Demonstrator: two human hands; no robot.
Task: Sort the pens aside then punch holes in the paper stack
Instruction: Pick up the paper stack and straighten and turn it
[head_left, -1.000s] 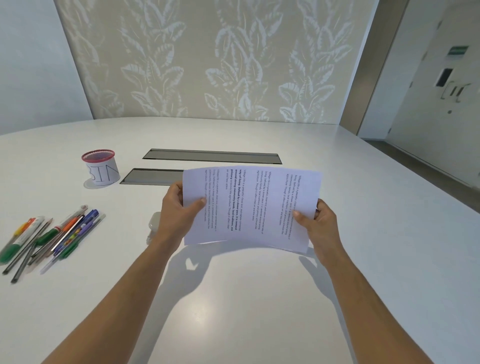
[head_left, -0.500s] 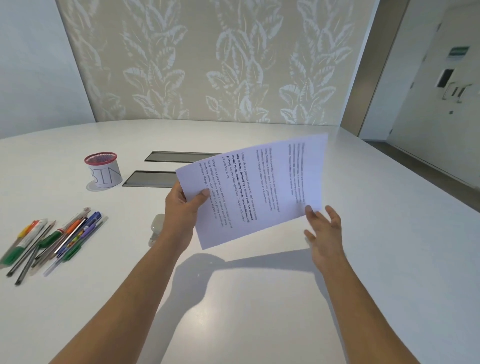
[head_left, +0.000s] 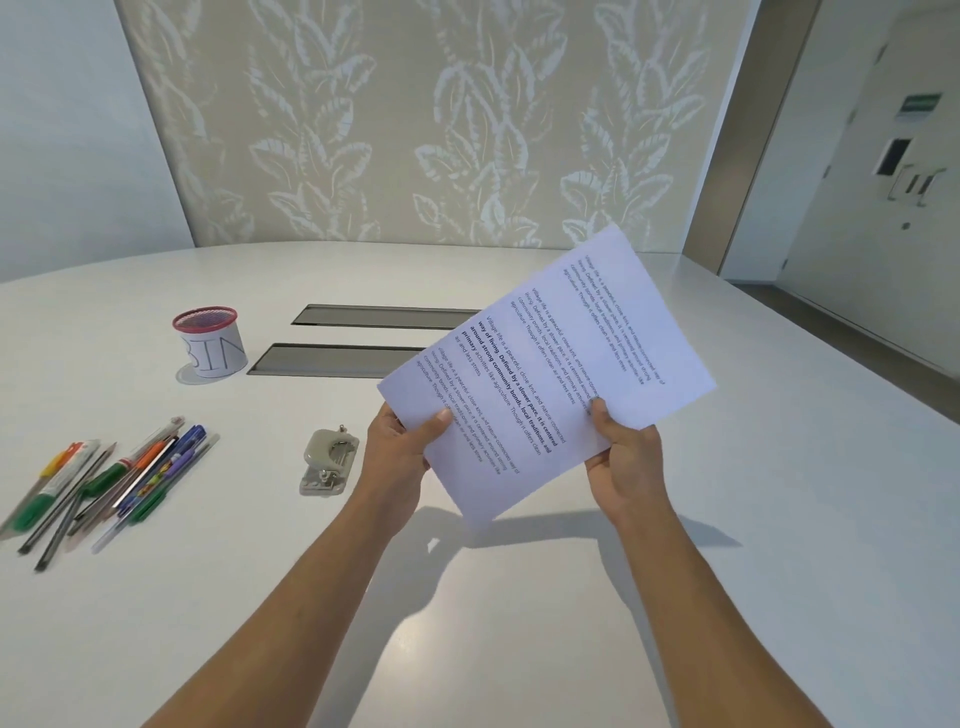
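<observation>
A white paper stack (head_left: 550, 364) with printed text hangs tilted above the table, its far corner raised to the right. My left hand (head_left: 402, 441) grips its near-left corner, thumb on top. My right hand (head_left: 621, 457) holds the near-right edge with the thumb pressed on the page. A small grey hole punch (head_left: 328, 461) lies on the table just left of my left hand. Several pens and markers (head_left: 104, 478) lie bunched at the left of the table.
A red-rimmed mesh cup labelled BIN (head_left: 210, 343) stands at the back left. Two dark cable slots (head_left: 337, 359) are set in the white table (head_left: 519, 623) behind the paper. A door (head_left: 883, 182) stands at the far right.
The paper has turned and tilted up to the right. My right hand let go, then took hold of the near edge again. The hole punch, hidden before, now shows.
</observation>
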